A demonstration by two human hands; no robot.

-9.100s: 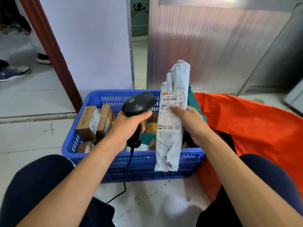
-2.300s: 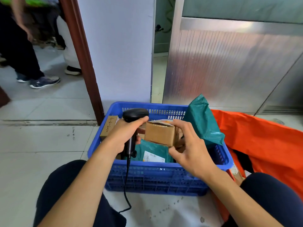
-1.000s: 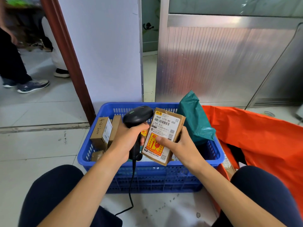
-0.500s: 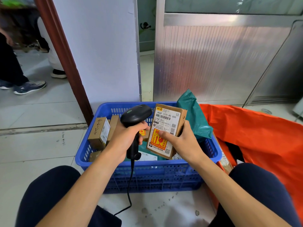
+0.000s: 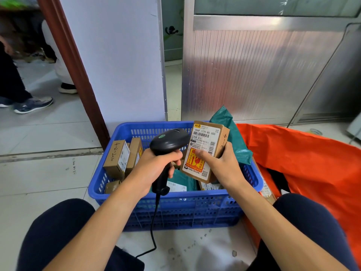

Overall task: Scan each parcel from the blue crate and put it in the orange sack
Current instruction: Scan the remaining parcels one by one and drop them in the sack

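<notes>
Head view: seated person, dark-trousered knees at the bottom corners of the frame, blue crate [image 5: 175, 208] on the tiled floor between them. Left hand [image 5: 154, 169] wrapped round the grip of a black handheld scanner [image 5: 169, 142], fingers curled on the handle, scanner head up and turned right toward the parcel; its cable [image 5: 153, 222] drops in front of the crate wall to the floor. Right hand [image 5: 222, 165] grips a brown cardboard parcel [image 5: 205, 145], thumb pressed on the label face, fingers behind it. Parcel held over the crate, above the rim, tilted, label side toward the camera; white shipping label with barcode on top, red-yellow fragile sticker below. Scanner head just beside the parcel's upper left edge; cannot tell if they touch. Inside the crate: two brown boxes standing on end at the left, the outer box [image 5: 117, 157] with handwriting on its side, the second box [image 5: 134, 153] touching it; a small box [image 5: 112, 186] low in the front left corner; a flat teal mailer [image 5: 181, 180] on the bottom; a puffy teal bag [image 5: 234, 137] sticking up at the back right corner behind the held parcel. Orange sack [image 5: 302, 163] lies open right of the crate, touching its right side, dark opening near the right knee. Behind: white pillar [image 5: 117, 65], brown door frame [image 5: 74, 65], ribbed metal panel [image 5: 254, 75]. Another person's shoe [image 5: 33, 104] at far left on the floor.
</notes>
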